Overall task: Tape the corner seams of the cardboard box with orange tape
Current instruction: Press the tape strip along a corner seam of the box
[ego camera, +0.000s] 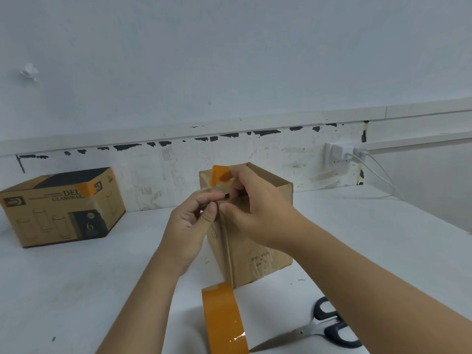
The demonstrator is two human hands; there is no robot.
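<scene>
While both pinch, left hand point(190, 221) and right hand point(251, 200) seemingly grip orange tape point(220, 175).

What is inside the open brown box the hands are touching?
The open box shows only a bit of bare cardboard inner wall near its top. The left hand and right hand cover the opening, so the contents, if any, are hidden.

orange tape point(221, 174), brown box point(258, 251), black-handled scissors point(329, 325)

Bare table point(115, 290) lies open between the glassware box point(61, 208) and the cardboard box point(255, 226), while the tape roll point(224, 320) and scissors point(329, 325) crowd its near side.
</scene>
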